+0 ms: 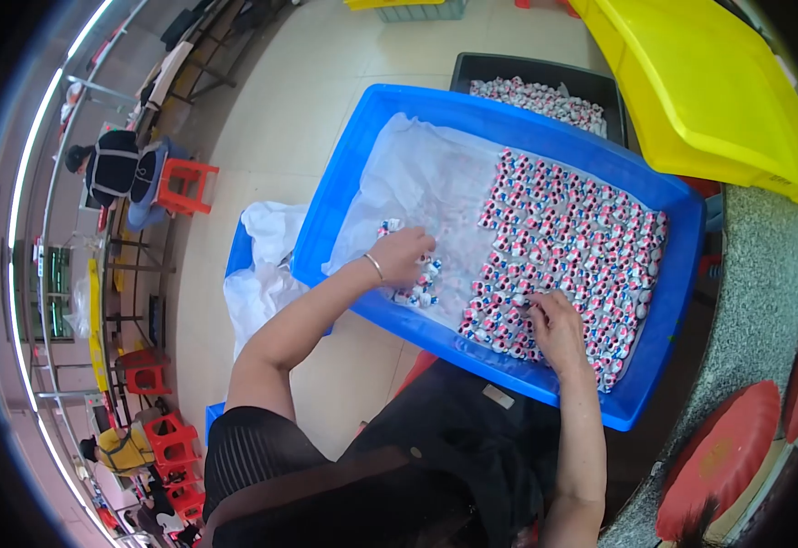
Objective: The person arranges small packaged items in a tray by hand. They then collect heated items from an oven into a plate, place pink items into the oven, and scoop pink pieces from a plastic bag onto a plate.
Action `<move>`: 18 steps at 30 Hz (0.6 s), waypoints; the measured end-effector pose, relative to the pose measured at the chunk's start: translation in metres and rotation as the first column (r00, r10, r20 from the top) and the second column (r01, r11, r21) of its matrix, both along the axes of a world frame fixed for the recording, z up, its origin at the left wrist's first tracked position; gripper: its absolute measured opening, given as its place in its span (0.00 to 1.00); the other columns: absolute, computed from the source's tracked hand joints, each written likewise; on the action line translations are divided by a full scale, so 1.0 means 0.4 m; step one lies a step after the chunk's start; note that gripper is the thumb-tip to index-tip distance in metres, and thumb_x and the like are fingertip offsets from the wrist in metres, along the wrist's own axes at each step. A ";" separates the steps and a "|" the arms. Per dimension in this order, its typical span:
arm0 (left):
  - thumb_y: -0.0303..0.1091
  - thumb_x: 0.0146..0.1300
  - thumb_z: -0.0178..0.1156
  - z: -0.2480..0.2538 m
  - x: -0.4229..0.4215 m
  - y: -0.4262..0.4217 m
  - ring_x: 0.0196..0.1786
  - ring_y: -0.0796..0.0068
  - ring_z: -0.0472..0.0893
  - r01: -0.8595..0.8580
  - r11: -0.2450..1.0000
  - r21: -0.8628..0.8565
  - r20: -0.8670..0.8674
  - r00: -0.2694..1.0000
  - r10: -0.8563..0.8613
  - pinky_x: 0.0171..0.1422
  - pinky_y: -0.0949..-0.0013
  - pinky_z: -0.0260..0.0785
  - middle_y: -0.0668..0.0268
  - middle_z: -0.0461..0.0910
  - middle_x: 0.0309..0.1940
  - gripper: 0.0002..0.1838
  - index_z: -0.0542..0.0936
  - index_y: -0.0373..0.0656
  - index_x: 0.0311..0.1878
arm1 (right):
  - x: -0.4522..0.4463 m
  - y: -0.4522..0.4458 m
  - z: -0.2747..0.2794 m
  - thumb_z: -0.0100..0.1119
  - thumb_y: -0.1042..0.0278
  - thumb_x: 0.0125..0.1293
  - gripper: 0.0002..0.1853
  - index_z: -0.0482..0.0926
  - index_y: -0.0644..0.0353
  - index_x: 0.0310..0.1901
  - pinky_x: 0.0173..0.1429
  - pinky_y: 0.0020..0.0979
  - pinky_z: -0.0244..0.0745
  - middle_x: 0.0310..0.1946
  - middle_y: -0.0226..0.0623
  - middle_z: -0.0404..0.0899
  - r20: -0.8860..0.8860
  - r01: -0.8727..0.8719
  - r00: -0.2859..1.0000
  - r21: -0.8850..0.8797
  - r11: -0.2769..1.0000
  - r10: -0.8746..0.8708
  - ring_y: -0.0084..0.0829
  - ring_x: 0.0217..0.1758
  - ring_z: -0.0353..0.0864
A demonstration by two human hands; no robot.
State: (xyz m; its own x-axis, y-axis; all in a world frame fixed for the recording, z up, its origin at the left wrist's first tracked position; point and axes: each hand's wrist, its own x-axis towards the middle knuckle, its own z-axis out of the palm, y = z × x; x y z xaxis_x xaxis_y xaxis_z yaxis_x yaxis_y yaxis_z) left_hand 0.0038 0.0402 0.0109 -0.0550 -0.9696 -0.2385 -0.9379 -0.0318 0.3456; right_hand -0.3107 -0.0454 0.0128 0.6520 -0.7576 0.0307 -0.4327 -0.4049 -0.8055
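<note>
A large blue tub [340,173] rests before me, its floor lined with thin white paper [435,151]. Closely packed rows of small white, pink and blue painted figures [582,237] cover its right part. My left hand [402,256], wearing a bracelet, is over a loose cluster of the same figures [417,294] on the left side. Its fingers are curled, and what they hold is hidden. Above the rows, my right hand [556,327] has thumb and fingers pinched at one small figure [529,300]; whether it is lifted, I cannot tell.
Behind the tub stands a dark bin [545,96] of similar small pieces. A yellow tub [719,91] sits on the speckled counter [755,265] at right, near red stools [723,457]. White sheets [267,274] lie over another blue container at left. People sit farther left.
</note>
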 end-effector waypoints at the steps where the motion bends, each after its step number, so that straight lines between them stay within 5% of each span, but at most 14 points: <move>1: 0.24 0.46 0.57 0.009 -0.007 -0.015 0.43 0.58 0.76 0.009 1.000 0.001 0.000 1.000 -0.009 0.48 0.61 0.70 0.59 0.73 0.36 0.14 0.76 0.43 0.39 | 0.000 0.000 -0.007 0.59 0.78 0.55 0.09 0.79 0.64 0.39 0.39 0.39 0.73 0.31 0.44 0.73 0.001 0.004 1.000 -0.016 1.000 -0.004 0.44 0.35 0.77; 3: 0.23 0.46 0.58 0.018 -0.019 -0.043 0.41 0.57 0.75 -0.071 0.995 -0.076 -0.290 0.956 0.046 0.47 0.61 0.69 0.60 0.73 0.35 0.14 0.75 0.43 0.39 | 0.003 -0.001 -0.009 0.58 0.78 0.57 0.08 0.79 0.64 0.40 0.39 0.38 0.73 0.31 0.44 0.74 -0.005 -0.006 1.000 -0.031 1.000 0.006 0.43 0.33 0.77; 6: 0.24 0.46 0.61 -0.039 -0.060 -0.107 0.42 0.58 0.75 -0.042 0.973 -0.226 -0.369 0.928 -0.046 0.48 0.62 0.69 0.60 0.72 0.35 0.13 0.74 0.43 0.38 | 0.011 -0.003 -0.008 0.57 0.78 0.58 0.08 0.79 0.64 0.40 0.38 0.36 0.72 0.31 0.44 0.74 -0.004 -0.019 1.000 -0.040 0.999 0.019 0.42 0.32 0.77; 13: 0.23 0.47 0.63 -0.104 -0.093 -0.175 0.45 0.60 0.74 0.058 0.938 -0.343 -0.245 0.958 -0.149 0.51 0.64 0.67 0.59 0.71 0.39 0.16 0.74 0.43 0.41 | -0.002 -0.002 -0.001 0.58 0.78 0.58 0.09 0.79 0.64 0.40 0.37 0.35 0.72 0.31 0.43 0.74 -0.005 0.006 1.000 -0.010 1.000 -0.006 0.41 0.32 0.77; 16: 0.25 0.47 0.65 -0.051 -0.061 -0.134 0.44 0.60 0.75 -0.099 0.916 -0.390 -0.385 0.921 -0.065 0.46 0.64 0.69 0.58 0.72 0.39 0.16 0.74 0.44 0.41 | 0.001 -0.001 0.005 0.59 0.78 0.56 0.09 0.79 0.64 0.40 0.40 0.39 0.73 0.32 0.45 0.74 -0.027 -0.001 1.000 0.035 0.999 0.002 0.46 0.36 0.77; 18: 0.28 0.48 0.64 -0.033 -0.010 -0.082 0.41 0.61 0.76 -0.048 0.966 -0.253 -0.319 0.947 -0.036 0.44 0.64 0.69 0.59 0.73 0.35 0.14 0.75 0.44 0.39 | 0.003 -0.001 0.007 0.59 0.77 0.56 0.09 0.78 0.64 0.40 0.39 0.39 0.72 0.31 0.45 0.73 -0.041 -0.009 0.999 0.041 0.999 0.011 0.45 0.35 0.77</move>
State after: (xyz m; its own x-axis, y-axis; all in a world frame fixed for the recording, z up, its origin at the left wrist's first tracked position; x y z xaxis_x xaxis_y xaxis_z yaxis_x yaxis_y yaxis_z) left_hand -0.0002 0.0075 -0.0022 -0.0810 -0.9957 0.0448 -0.7768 0.0912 0.6231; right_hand -0.3095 -0.0460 0.0155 0.6594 -0.7513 -0.0269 -0.4620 -0.3768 -0.8028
